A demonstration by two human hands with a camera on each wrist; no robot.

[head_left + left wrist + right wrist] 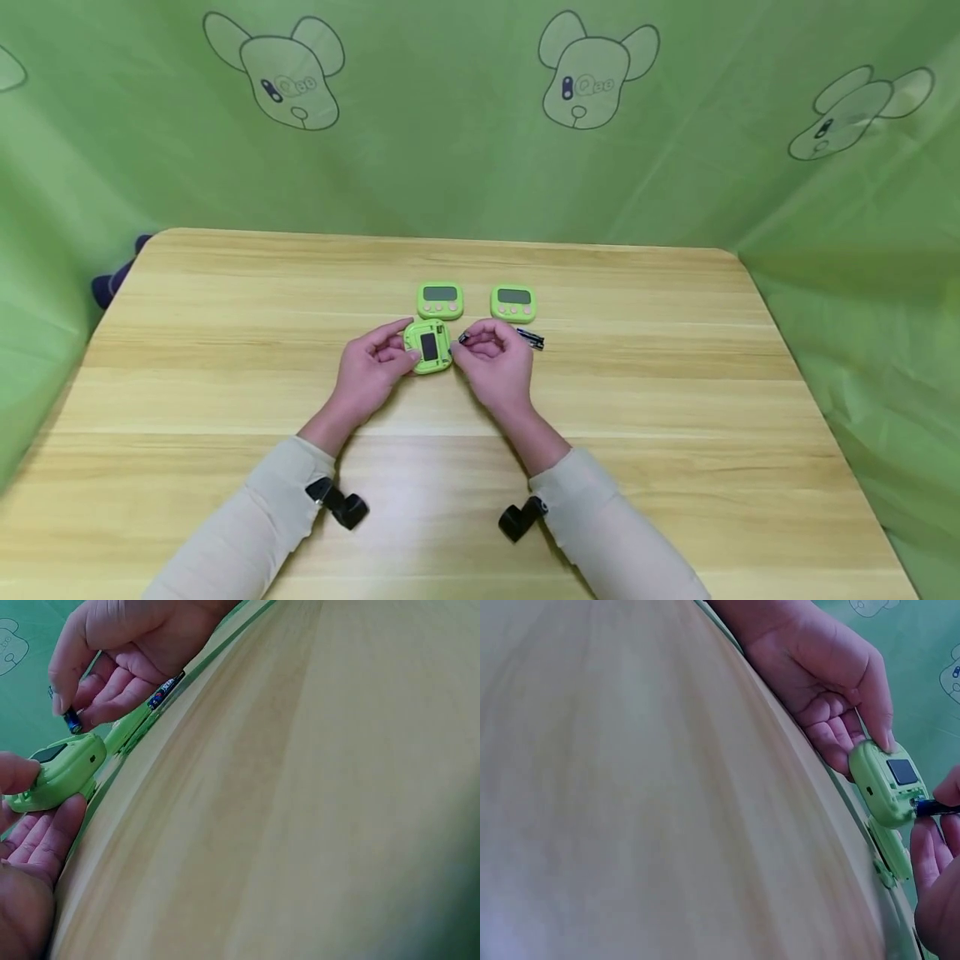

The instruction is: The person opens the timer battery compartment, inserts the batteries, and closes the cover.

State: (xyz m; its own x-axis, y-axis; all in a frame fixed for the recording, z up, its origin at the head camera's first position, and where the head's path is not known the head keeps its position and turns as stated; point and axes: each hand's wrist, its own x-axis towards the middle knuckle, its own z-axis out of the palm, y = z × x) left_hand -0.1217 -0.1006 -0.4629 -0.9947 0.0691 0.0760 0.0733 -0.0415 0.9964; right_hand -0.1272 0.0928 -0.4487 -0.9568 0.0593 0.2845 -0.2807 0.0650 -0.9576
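My left hand [367,367] grips a light green digital timer [428,358], thumb on top and fingers beneath. Its back faces up, showing a dark rectangular panel [902,772] and open battery slots. Between thumb and fingertips, my right hand [498,371] pinches a small dark battery [72,721]. In the right wrist view that battery [935,808] points its end at a slot near the timer's edge. More batteries [532,338] lie on the table just right of my right hand, partly hidden by it in the head view.
Two more green timers, one on the left [440,301] and one on the right [513,304], lie screen up beyond my hands. The wooden table [660,400] ends at a green curtain [450,167] printed with animal heads. A dark purple object [112,283] shows past the left edge.
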